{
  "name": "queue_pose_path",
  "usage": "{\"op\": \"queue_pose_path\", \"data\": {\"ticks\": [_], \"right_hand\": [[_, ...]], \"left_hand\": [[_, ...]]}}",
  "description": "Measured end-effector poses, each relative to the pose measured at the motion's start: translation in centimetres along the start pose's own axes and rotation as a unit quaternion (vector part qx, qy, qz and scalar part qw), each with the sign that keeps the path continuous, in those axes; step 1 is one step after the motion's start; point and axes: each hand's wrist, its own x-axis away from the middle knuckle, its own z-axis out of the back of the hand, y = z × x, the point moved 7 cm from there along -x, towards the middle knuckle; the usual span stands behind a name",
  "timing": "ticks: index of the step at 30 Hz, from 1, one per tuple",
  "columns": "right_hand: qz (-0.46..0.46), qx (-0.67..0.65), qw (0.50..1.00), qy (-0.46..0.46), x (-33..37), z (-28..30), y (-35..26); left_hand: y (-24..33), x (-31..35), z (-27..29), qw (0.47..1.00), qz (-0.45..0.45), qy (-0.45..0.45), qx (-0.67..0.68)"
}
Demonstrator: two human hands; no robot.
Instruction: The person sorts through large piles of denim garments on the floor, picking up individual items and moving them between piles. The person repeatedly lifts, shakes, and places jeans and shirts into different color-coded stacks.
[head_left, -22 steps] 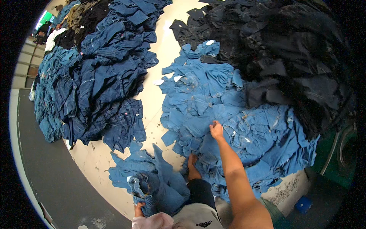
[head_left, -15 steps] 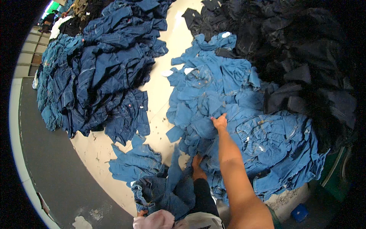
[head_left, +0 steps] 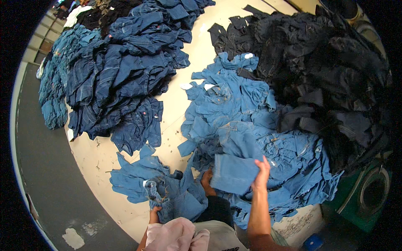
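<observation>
floor: cream, speckled | grey strip left | green machine right

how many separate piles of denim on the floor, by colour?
3. Dark-blue pile at upper left, light-blue pile in the middle, which the right hand lifts a piece from, black pile at upper right. More may lie beyond the picture's rim.

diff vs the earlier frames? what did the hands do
The right hand was stretched out flat onto the light blue denim heap; now it has pulled back toward the body and lifted a light blue denim piece off it. The left hand still grips a bunched blue garment low by the body. The dark blue pile and black pile lie unchanged.
</observation>
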Motion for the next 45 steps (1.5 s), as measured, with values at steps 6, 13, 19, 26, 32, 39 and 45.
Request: {"op": "queue_pose_path", "data": {"ticks": [6, 13, 19, 26, 32, 39, 45], "right_hand": [[0.064, 0.223, 0.865, -0.445, 18.0, -9.1, 2.0], [0.078, 0.644, 0.504, -0.57, 25.4, -1.7, 4.4], [0.419, 0.453, 0.604, -0.504, 40.9, -14.2, 5.2], [0.407, 0.425, 0.613, -0.527, 53.3, -13.6, 10.6], [0.238, 0.504, 0.688, -0.464, 49.4, -17.1, 15.7], [0.145, 0.482, 0.624, -0.598, 50.1, -14.7, 22.9], [-0.128, 0.403, 0.7, -0.576, 52.3, -16.0, 27.5]], "left_hand": [[4.7, 2.5, -4.1, 0.987, -0.143, -0.065, -0.031], [10.2, 10.7, -5.1, 0.959, -0.245, -0.138, -0.018], [8.7, 17.4, -5.5, 0.841, -0.44, -0.259, -0.181], [6.2, 18.0, 5.3, 0.783, -0.532, -0.177, -0.268], [8.0, 15.6, 13.2, 0.841, -0.43, -0.098, -0.314], [8.1, 15.5, 17.0, 0.798, -0.528, -0.111, -0.27], [7.2, 13.8, 21.9, 0.83, -0.43, -0.074, -0.346]]}}
